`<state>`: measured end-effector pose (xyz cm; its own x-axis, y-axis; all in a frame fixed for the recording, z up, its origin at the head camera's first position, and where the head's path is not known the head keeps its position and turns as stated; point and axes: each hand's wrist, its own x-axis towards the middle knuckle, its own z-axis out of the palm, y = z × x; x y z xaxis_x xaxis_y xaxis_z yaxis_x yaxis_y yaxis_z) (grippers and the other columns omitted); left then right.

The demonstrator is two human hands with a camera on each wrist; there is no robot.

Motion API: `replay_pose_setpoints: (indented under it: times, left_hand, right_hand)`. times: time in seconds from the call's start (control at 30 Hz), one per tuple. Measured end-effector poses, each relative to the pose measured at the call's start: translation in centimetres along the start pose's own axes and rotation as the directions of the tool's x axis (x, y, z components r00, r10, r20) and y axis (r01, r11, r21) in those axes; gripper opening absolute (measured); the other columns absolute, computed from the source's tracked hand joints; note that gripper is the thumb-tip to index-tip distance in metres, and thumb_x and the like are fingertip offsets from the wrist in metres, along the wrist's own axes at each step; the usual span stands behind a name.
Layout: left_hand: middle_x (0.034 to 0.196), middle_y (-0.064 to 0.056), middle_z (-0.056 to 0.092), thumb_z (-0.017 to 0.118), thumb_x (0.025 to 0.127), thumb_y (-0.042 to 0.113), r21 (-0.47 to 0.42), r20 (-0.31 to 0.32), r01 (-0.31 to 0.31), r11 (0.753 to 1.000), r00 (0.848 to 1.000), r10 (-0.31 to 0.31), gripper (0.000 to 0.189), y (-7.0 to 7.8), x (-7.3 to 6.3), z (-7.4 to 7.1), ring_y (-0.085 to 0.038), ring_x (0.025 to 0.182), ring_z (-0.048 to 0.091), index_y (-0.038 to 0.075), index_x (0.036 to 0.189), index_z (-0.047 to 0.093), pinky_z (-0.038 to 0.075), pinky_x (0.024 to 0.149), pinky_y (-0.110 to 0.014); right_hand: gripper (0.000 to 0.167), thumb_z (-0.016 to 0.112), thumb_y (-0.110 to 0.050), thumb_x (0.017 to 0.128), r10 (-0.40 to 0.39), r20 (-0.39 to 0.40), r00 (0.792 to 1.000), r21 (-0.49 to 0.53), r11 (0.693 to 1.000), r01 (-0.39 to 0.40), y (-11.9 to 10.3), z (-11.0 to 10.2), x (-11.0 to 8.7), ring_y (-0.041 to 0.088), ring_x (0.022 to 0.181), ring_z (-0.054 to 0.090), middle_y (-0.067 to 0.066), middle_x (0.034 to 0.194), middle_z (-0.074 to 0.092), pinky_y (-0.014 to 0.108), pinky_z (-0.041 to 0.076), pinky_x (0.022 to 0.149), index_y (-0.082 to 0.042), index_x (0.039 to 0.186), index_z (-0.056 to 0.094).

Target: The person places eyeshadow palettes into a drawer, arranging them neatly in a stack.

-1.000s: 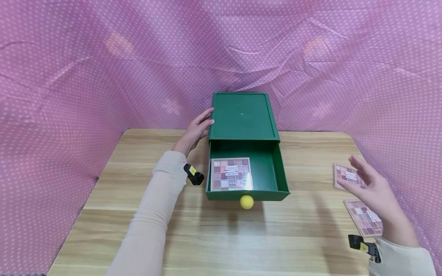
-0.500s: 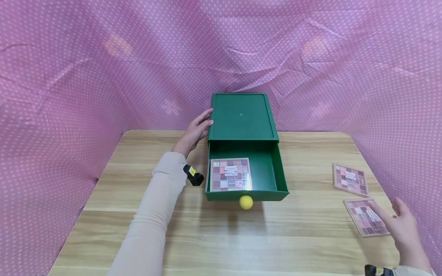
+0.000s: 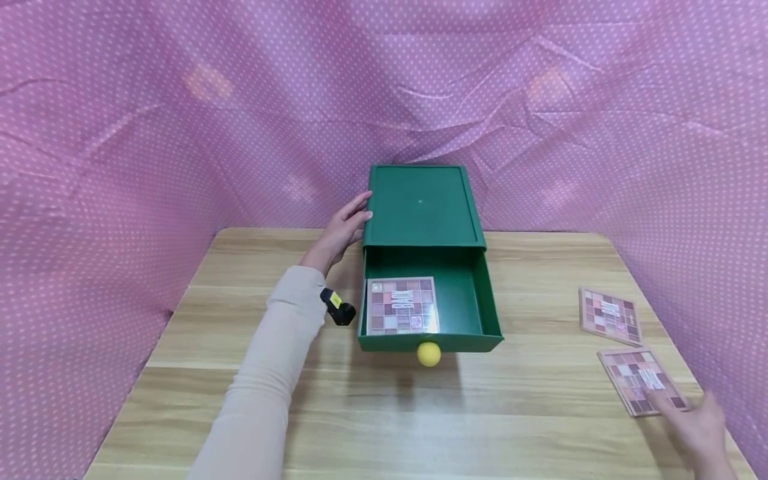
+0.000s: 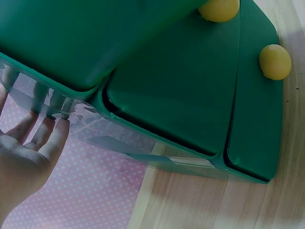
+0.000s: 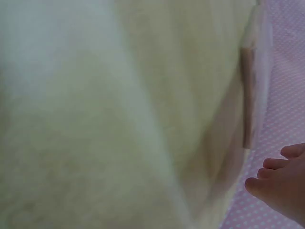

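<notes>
On the wooden table stands a green drawer cabinet [image 3: 420,207], its top drawer [image 3: 462,300] pulled out. An eyeshadow palette [image 3: 402,307] lies in the drawer's left half. My left hand [image 3: 337,237] rests on the cabinet's left side, and in the left wrist view its extended fingertips [image 4: 59,129] touch the clear side wall. At the lower right, my right hand [image 3: 699,423], blurred, has its thumb over the corner of a second palette [image 3: 636,377] on the table. In the right wrist view its loosely bent fingers [image 5: 274,164] are apart from the palette's edge [image 5: 249,95].
A third palette [image 3: 611,315] lies just behind the second. The drawer carries a round yellow knob [image 3: 429,354] in front. Lower drawers with yellow knobs [image 4: 275,62] show in the left wrist view. Pink dotted cloth [image 3: 300,100] encloses the table [image 3: 516,407] behind and at both sides.
My right hand has moved right and toward me, from above the two table palettes to the nearer one's front corner. My left hand has stayed on the cabinet.
</notes>
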<state>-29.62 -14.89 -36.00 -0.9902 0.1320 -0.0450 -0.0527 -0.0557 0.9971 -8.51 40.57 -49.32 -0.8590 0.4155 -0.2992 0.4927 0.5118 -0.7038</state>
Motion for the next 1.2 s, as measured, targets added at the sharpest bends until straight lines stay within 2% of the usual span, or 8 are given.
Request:
replay_pose_setpoints:
  times: [0.1, 0.17, 0.23, 0.27, 0.47, 0.63, 1.03, 1.2]
  left_hand:
    - [0.136, -0.003, 0.028, 0.052, 0.087, 0.022, -0.002, 0.004, -0.006, 1.0, 1.0, 0.006, 0.045, 0.0, 0.0, 0.0, -0.022, 0.109, 0.044, 0.027, 0.13, 0.04, 0.038, 0.088, -0.038]
    - [0.136, -0.003, 0.028, 0.052, 0.087, 0.022, -0.001, 0.006, -0.011, 1.0, 1.0, 0.011, 0.044, 0.0, 0.0, 0.0, -0.022, 0.109, 0.044, 0.026, 0.13, 0.04, 0.038, 0.088, -0.038]
    - [0.136, -0.003, 0.029, 0.051, 0.087, 0.022, 0.0, 0.007, -0.015, 1.0, 1.0, 0.015, 0.044, 0.1, 0.0, 0.0, -0.022, 0.109, 0.044, 0.026, 0.13, 0.04, 0.038, 0.088, -0.038]
    - [0.136, -0.002, 0.029, 0.051, 0.087, 0.022, 0.001, 0.007, -0.016, 1.0, 1.0, 0.016, 0.044, 0.1, 0.0, 0.0, -0.021, 0.109, 0.044, 0.027, 0.13, 0.04, 0.038, 0.088, -0.038]
    - [0.136, -0.002, 0.029, 0.051, 0.087, 0.022, -0.003, 0.01, -0.025, 1.0, 1.0, 0.025, 0.044, 0.0, -0.1, 0.0, -0.021, 0.109, 0.044, 0.027, 0.129, 0.04, 0.038, 0.088, -0.038]
    - [0.136, -0.002, 0.029, 0.051, 0.088, 0.023, -0.001, 0.011, -0.026, 1.0, 1.0, 0.026, 0.044, 0.0, 0.0, -0.1, -0.02, 0.109, 0.044, 0.027, 0.13, 0.04, 0.038, 0.088, -0.037]
    - [0.136, -0.003, 0.028, 0.051, 0.087, 0.022, -0.003, 0.016, -0.042, 0.999, 0.999, 0.042, 0.044, -0.1, -0.1, -0.1, -0.022, 0.109, 0.044, 0.026, 0.13, 0.04, 0.039, 0.087, -0.037]
    - [0.136, -0.003, 0.027, 0.051, 0.087, 0.022, 0.008, 0.015, -0.043, 0.999, 0.999, 0.043, 0.044, -0.1, -0.1, -0.1, -0.021, 0.109, 0.044, 0.026, 0.13, 0.04, 0.04, 0.086, -0.036]
  right_hand:
    - [0.09, 0.061, -0.035, 0.078, -0.065, -0.051, 0.997, 0.003, 0.998, 0.065, 0.6, 0.5, -0.2, 0.047, 0.104, 0.035, 0.046, 0.115, 0.02, 0.043, 0.035, 0.089, 0.022, 0.124, 0.008]
    - [0.072, 0.064, -0.03, 0.077, -0.106, -0.072, 0.992, -0.006, 0.994, 0.106, 0.8, 0.9, -0.2, 0.031, 0.075, 0.052, 0.034, 0.094, 0.045, 0.03, 0.048, 0.065, 0.023, 0.113, 0.03]
    - [0.06, 0.067, -0.028, 0.075, -0.131, -0.083, 0.988, -0.036, 0.991, 0.129, 1.0, 1.3, -0.3, 0.017, 0.054, 0.044, 0.019, 0.077, 0.05, 0.025, 0.042, 0.041, 0.02, 0.097, 0.04]
    - [0.059, 0.068, -0.029, 0.074, -0.141, -0.079, 0.987, -0.053, 0.989, 0.137, 1.1, 1.4, -0.3, 0.016, 0.053, 0.045, 0.019, 0.075, 0.05, 0.024, 0.042, 0.041, 0.02, 0.095, 0.041]
    - [0.093, 0.068, -0.038, 0.071, -0.129, -0.071, 0.989, -0.167, 0.979, 0.116, 1.1, 1.9, -0.3, 0.044, 0.087, 0.034, 0.04, 0.103, 0.027, 0.053, 0.034, 0.078, 0.029, 0.112, 0.016]
    - [0.109, 0.067, -0.04, 0.071, -0.095, -0.026, 0.995, -0.197, 0.976, 0.089, 0.7, 2.1, -0.4, 0.05, 0.094, 0.022, 0.045, 0.111, 0.011, 0.06, 0.024, 0.086, 0.03, 0.116, -0.003]
    - [0.089, 0.072, -0.04, 0.065, -0.191, -0.095, 0.977, -0.272, 0.949, 0.159, 0.6, 2.2, -1.0, 0.041, 0.076, 0.041, 0.033, 0.094, 0.033, 0.047, 0.04, 0.06, 0.026, 0.102, 0.027]
    - [0.09, 0.072, -0.04, 0.065, -0.194, -0.108, 0.975, -0.25, 0.955, 0.163, 0.0, 2.4, -1.3, 0.046, 0.081, 0.042, 0.034, 0.095, 0.036, 0.054, 0.037, 0.068, 0.026, 0.107, 0.028]
